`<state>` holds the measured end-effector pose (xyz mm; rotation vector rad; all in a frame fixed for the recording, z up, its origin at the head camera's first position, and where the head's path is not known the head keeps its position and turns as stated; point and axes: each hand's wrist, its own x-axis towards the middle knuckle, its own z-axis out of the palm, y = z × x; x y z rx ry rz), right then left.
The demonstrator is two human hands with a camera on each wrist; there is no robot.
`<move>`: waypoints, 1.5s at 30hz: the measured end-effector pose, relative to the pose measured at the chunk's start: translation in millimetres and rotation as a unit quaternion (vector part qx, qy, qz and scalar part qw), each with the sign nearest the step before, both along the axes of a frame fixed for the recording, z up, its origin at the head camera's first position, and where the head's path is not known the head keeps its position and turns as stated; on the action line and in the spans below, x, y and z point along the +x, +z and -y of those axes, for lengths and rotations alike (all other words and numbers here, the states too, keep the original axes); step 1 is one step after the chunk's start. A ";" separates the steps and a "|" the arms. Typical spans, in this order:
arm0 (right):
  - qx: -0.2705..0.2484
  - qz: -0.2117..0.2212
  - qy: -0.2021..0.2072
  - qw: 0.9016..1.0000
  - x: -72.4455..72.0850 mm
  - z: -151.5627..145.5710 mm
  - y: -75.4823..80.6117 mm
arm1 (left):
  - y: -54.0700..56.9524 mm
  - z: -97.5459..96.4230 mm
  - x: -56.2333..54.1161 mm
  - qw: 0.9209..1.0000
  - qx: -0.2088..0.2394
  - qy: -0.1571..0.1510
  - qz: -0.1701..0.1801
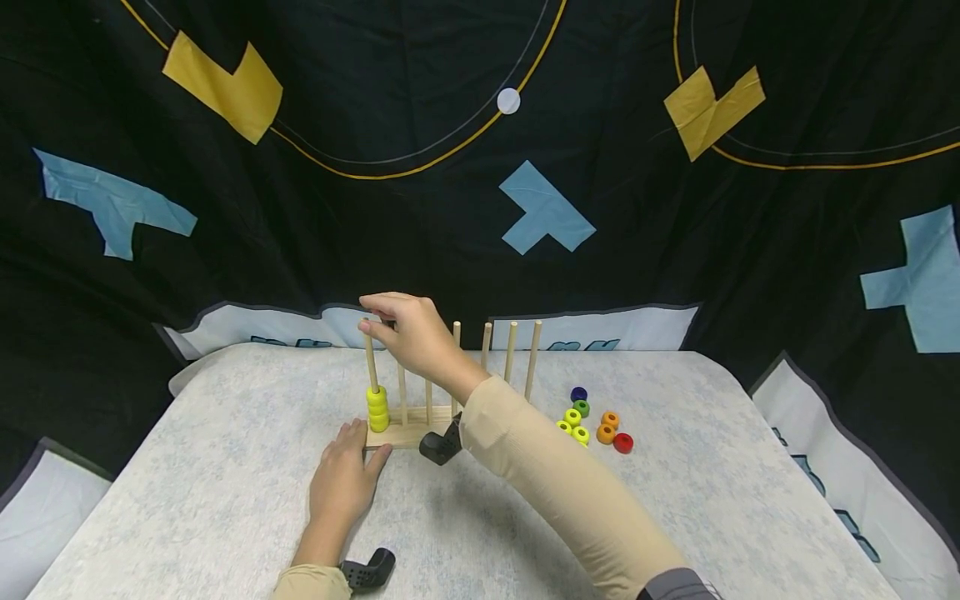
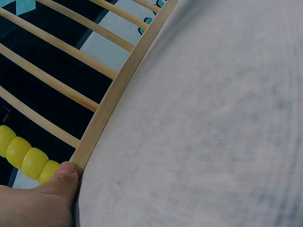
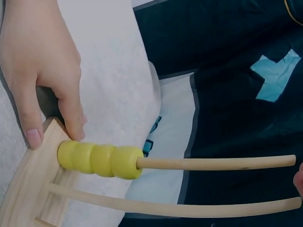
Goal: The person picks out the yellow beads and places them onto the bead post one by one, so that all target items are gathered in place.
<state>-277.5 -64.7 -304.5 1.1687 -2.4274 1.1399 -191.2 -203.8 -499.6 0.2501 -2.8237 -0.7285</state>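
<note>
A wooden peg rack (image 1: 405, 434) has upright pegs along its base, with several yellow beads (image 1: 378, 408) stacked on its leftmost peg (image 3: 213, 163). My left hand (image 1: 342, 475) grips that end of the base, thumb (image 2: 65, 177) on the front side and fingers on the other side. Raised across the rack, my right hand (image 1: 412, 332) is at the top of the leftmost peg, thumb and fingers apart with no bead showing between them. Only a fingertip (image 3: 298, 180) of it shows in the right wrist view, beside the peg ends.
Loose beads lie right of the rack: a dark blue bead (image 1: 578, 394), a green bead (image 1: 581, 408), several yellow beads (image 1: 572, 417), two orange beads (image 1: 606, 433) and a red bead (image 1: 623, 442). A pale cloth covers the table (image 1: 187, 483). Behind hangs a black curtain (image 1: 420, 233).
</note>
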 end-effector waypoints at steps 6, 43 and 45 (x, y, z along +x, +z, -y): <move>-0.034 -0.022 0.019 0.999 10.0 -9.8 -3.7 | -0.1 -1.3 0.6 1.000 0.000 -0.001 0.002; -0.045 0.062 0.066 0.995 71.0 -89.8 -68.9 | 0.9 -1.4 0.4 1.000 -0.020 -0.011 -0.010; -0.045 0.073 0.067 0.994 71.5 -94.9 -72.2 | 1.5 -1.8 0.6 1.000 -0.020 -0.011 -0.007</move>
